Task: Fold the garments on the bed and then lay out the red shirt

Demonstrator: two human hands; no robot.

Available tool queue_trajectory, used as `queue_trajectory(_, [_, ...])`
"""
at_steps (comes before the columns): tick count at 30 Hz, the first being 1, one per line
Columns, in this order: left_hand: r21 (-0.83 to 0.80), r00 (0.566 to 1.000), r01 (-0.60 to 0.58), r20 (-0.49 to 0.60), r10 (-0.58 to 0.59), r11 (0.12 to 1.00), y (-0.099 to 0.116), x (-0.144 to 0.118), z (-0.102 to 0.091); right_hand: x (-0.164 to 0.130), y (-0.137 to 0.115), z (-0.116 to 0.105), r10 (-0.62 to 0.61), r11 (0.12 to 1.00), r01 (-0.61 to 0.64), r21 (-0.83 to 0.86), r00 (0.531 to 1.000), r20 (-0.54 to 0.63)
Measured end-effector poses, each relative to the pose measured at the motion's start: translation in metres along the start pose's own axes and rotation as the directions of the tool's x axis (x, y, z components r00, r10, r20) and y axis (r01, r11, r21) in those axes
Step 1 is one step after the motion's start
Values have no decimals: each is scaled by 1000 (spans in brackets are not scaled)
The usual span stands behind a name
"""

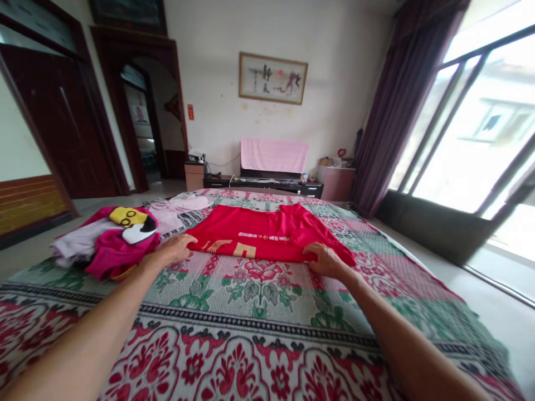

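A red T-shirt [259, 228] with white and gold print lies spread on a patterned cloth [254, 301]. Its near edge looks folded over, so part of the print sits right at that edge. My left hand [178, 248] is closed on the shirt's near left corner. Towards the right end of the same edge, my right hand [326, 259] grips the fabric with bent fingers. Beyond the right hand, a loose part of the shirt spreads to the right. The fingertips of both hands are partly hidden.
Left of the shirt is a heap of clothes [111, 245] in pink, grey and yellow. Behind it lies a pale pink garment [178, 209]. At the far wall a low black cabinet [217, 182] stands below a pink cloth [273, 155]. A window [472, 117] is on the right.
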State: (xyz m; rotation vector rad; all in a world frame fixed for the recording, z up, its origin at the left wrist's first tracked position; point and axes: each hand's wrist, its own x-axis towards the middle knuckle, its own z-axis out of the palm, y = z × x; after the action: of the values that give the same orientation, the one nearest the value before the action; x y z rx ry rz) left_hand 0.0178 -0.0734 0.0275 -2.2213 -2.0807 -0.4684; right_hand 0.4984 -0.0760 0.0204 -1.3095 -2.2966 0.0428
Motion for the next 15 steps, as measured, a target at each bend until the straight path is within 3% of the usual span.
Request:
queue_trajectory(9, [94,988,-21,-152,35,995,-13,7,39,-12,13,0,-33,991,24,129,998,61])
queue_trajectory(15, [14,985,-36,-166,38,999,-20,8,45,-12,5,0,-33,995,29,98,999,38])
